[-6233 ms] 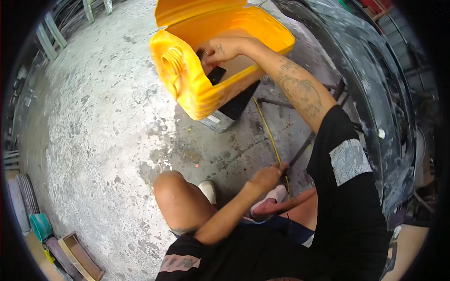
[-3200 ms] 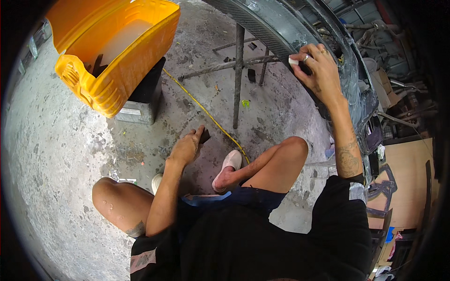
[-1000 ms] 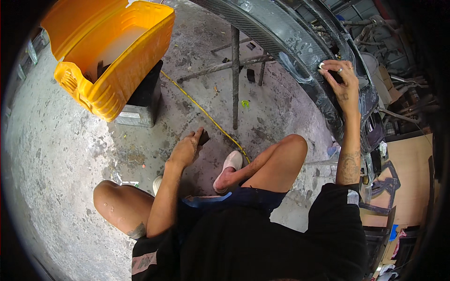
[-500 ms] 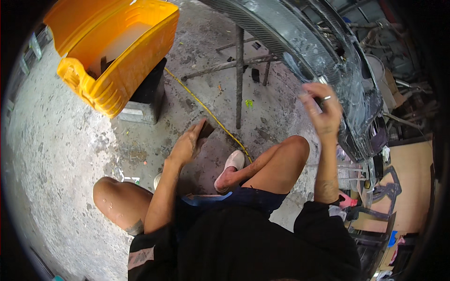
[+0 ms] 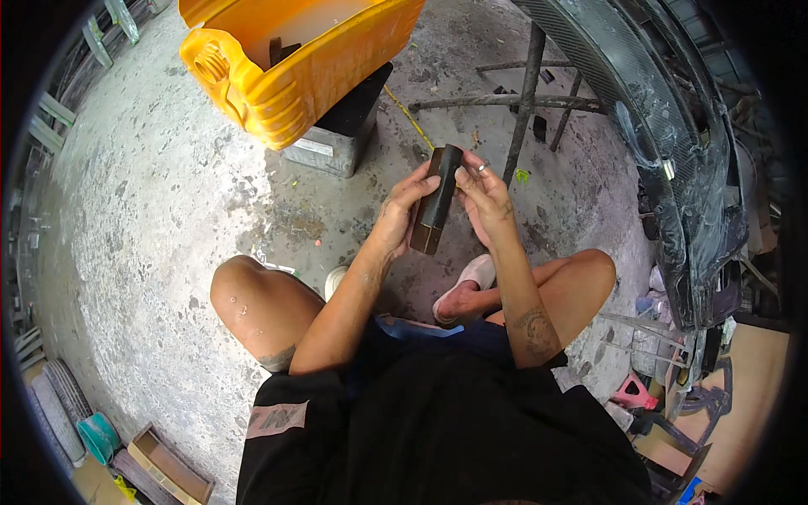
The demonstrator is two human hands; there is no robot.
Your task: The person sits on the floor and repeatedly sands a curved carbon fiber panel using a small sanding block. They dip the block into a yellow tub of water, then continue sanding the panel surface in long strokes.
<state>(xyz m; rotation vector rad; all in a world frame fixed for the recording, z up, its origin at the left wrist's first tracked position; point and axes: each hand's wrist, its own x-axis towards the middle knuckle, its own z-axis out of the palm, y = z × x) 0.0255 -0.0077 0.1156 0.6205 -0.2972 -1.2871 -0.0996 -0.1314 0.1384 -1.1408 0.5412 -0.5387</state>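
Between my two hands, above the floor in front of my knees, is a dark sanding block (image 5: 431, 220) with a black sheet, like sandpaper, against its right side. My left hand (image 5: 399, 212) grips the block's left side, thumb on top. On the other side, my right hand (image 5: 488, 200) pinches the black sheet's edge near the upper end; a ring shows on one finger. To the right, apart from both hands, stands a large curved carbon-fibre vehicle panel (image 5: 627, 80), wet and smeared with whitish residue.
An orange-yellow tub (image 5: 290, 105) with cloudy liquid rests on a black box (image 5: 352, 141) ahead to the left. Dark metal stand legs (image 5: 523, 114) are beneath the panel. A pink container (image 5: 633, 392) lies at right; tyres (image 5: 46, 417) and a teal bucket (image 5: 98, 438) are at lower left.
My right hand has left the panel and come over to the block. My left hand has brought the block up between both hands. The view has shifted, moving the tub and panel rightward.
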